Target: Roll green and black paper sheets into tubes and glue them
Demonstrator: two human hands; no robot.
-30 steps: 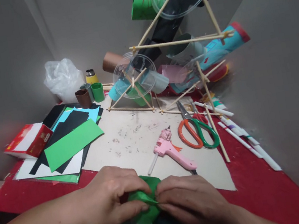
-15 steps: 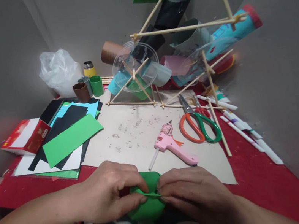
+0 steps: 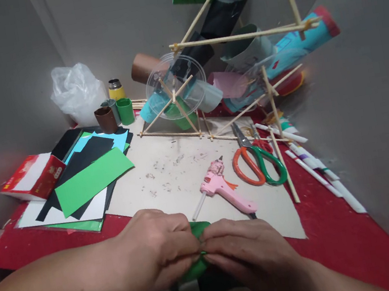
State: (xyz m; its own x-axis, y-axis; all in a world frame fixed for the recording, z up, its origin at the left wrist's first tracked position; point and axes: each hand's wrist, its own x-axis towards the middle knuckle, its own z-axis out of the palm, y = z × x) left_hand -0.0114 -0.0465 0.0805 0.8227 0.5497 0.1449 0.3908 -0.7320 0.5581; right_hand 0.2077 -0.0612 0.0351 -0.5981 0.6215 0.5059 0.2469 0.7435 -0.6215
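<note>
My left hand [image 3: 157, 255] and my right hand [image 3: 246, 249] meet at the near edge of the table, both closed on a small rolled piece of green paper [image 3: 197, 268]. Their fingertips press together over the paper, and most of it is hidden under them. Just beyond my right hand lies a pink glue gun [image 3: 223, 189] on a beige cardboard sheet [image 3: 169, 175]. Orange and green scissors [image 3: 255, 162] lie to the right of the gun.
Stacked green, black, blue and white paper sheets [image 3: 88, 182] lie at the left, with a red box [image 3: 32, 176] beside them. Small cups [image 3: 116, 115] and a plastic bag [image 3: 76, 93] stand at the back. A stick frame with tubes and clear discs [image 3: 236, 38] rises behind. Rolled paper sticks [image 3: 314, 164] lie at the right.
My two hands have pressed closer together, and less of the green paper shows between them. The view shifted slightly downward at first, then held.
</note>
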